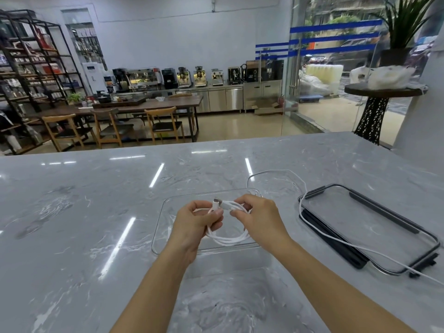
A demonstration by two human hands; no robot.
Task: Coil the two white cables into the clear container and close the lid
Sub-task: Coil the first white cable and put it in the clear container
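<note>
L hand (195, 224) & R hand (260, 222) both pinch the coiled white cable (228, 240) over the clear container (168, 207), mid tabletop (96, 212); 2nd cable (360, 247) trails across lid (379, 222) nr right edge; light, springy, prob. uncoils, so grip across all loops.

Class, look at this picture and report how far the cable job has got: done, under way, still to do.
Done: one white cable is wound into loops. Under way: the left hand and right hand hold that coil over the clear container, not yet released. Left: the second cable lies uncoiled across the lid, which sits beside the container; coil it, then close up.
</note>
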